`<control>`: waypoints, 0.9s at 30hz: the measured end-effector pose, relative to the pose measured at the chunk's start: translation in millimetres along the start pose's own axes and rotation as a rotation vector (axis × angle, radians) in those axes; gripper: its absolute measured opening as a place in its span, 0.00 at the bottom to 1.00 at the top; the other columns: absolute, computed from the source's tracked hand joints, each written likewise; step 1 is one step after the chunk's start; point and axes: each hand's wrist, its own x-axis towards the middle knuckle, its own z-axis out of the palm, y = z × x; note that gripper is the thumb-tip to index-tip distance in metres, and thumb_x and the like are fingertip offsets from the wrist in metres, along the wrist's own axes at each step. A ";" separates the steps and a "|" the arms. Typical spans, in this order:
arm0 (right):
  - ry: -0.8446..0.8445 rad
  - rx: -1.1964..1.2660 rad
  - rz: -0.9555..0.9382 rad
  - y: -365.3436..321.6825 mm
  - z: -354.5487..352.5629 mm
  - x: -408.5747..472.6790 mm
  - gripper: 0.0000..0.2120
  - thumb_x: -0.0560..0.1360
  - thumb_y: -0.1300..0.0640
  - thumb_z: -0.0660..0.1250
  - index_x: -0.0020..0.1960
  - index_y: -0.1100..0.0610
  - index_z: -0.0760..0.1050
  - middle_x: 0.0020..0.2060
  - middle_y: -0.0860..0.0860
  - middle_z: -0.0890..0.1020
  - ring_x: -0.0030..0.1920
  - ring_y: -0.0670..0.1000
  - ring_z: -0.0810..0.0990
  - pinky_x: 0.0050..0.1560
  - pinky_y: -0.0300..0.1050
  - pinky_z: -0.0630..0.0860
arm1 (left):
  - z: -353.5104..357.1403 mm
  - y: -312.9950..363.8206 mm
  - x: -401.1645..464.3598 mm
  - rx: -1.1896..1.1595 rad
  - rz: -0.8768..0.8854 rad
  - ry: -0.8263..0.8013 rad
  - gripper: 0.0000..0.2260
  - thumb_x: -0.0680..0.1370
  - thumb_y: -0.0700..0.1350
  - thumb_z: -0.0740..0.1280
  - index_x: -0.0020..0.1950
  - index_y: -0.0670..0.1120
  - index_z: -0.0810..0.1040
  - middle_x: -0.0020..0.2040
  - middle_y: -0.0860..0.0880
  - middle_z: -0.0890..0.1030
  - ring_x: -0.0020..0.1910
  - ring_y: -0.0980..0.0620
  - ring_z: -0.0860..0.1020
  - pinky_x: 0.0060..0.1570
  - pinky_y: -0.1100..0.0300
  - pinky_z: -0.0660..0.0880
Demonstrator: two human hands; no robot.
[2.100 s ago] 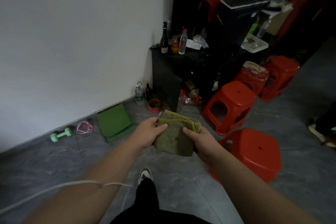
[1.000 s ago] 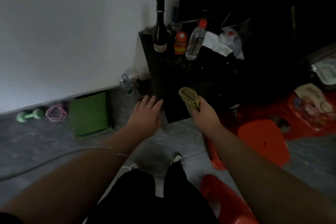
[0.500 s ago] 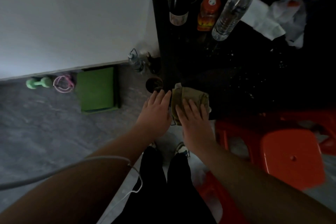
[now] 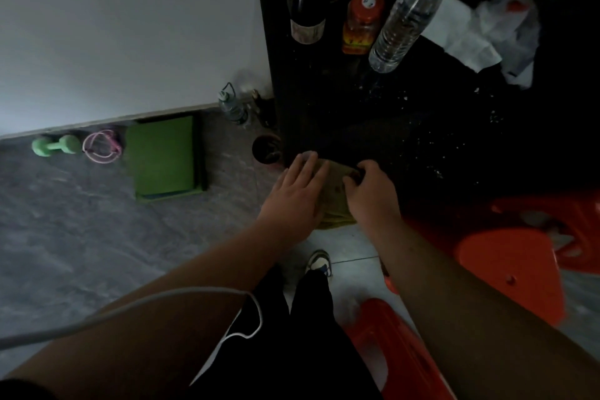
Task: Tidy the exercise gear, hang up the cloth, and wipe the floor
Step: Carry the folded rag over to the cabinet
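Right hand [image 4: 368, 193] now curled, gripping cloth [image 4: 336, 201] | left hand [image 4: 297, 193] flat, touching cloth

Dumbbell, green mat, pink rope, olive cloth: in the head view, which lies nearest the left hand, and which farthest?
From the left hand:
1. Cloth, touching it, at the cabinet's edge.
2. Mat, on the floor to its left.
3. Rope, beyond the mat by the wall.
4. Dumbbell, farthest left.

It looked like a lived-in home room: a grey stone-patterned floor [image 4: 81, 230] met a plain white wall [image 4: 113, 26], a cluttered black cabinet [image 4: 373, 114] carried a dark wine bottle [image 4: 306, 0] and a clear plastic water bottle [image 4: 407, 16], and red plastic stools [image 4: 509, 273] stood nearby.
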 end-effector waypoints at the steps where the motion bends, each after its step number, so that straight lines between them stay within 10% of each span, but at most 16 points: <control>1: -0.029 -0.021 0.015 -1.7 1.8 3.4 0.18 0.79 0.50 0.65 0.67 0.51 0.69 0.56 0.50 0.77 0.45 0.47 0.75 0.40 0.41 0.72 | 3.1 0.9 1.7 0.009 -0.001 -0.015 0.34 0.81 0.55 0.57 0.81 0.51 0.43 0.81 0.48 0.40 0.79 0.46 0.38 0.72 0.53 0.39; 6: 0.065 0.099 -0.118 -6.7 -2.6 2.0 0.11 0.79 0.59 0.64 0.59 0.50 0.73 0.54 0.46 0.71 0.43 0.40 0.71 0.41 0.35 0.70 | 11.2 5.9 2.3 0.039 -0.008 0.026 0.33 0.81 0.55 0.58 0.81 0.52 0.43 0.81 0.47 0.40 0.77 0.47 0.34 0.74 0.50 0.41; 11: 0.173 0.191 -0.289 6.3 -8.7 -0.3 0.19 0.76 0.66 0.63 0.65 0.51 0.72 0.62 0.48 0.70 0.61 0.46 0.72 0.63 0.44 0.75 | 10.2 13.8 6.1 0.032 -0.022 0.025 0.35 0.81 0.53 0.58 0.80 0.54 0.38 0.80 0.47 0.37 0.77 0.46 0.33 0.74 0.50 0.39; 15: 0.147 -0.251 -0.290 24.2 -13.1 -0.7 0.35 0.74 0.63 0.65 0.78 0.50 0.57 0.78 0.53 0.56 0.76 0.56 0.58 0.72 0.56 0.66 | 18.7 14.6 8.0 0.081 -0.066 -0.022 0.32 0.82 0.55 0.53 0.81 0.50 0.42 0.81 0.46 0.41 0.78 0.44 0.35 0.77 0.43 0.42; 19: 0.038 -0.503 -0.608 33.2 -8.1 -3.4 0.33 0.79 0.53 0.56 0.80 0.57 0.47 0.80 0.56 0.49 0.80 0.55 0.45 0.78 0.55 0.52 | 21.9 20.2 10.4 0.085 -0.063 0.076 0.31 0.81 0.58 0.47 0.81 0.46 0.45 0.81 0.45 0.44 0.79 0.45 0.38 0.77 0.43 0.43; 27: -0.114 -0.751 -0.556 49.9 14.6 -9.9 0.35 0.81 0.45 0.48 0.79 0.62 0.38 0.79 0.59 0.40 0.79 0.57 0.39 0.78 0.56 0.48 | 46.3 4.0 7.3 0.181 -0.034 -0.015 0.31 0.82 0.62 0.44 0.81 0.50 0.41 0.81 0.47 0.42 0.79 0.47 0.39 0.76 0.40 0.45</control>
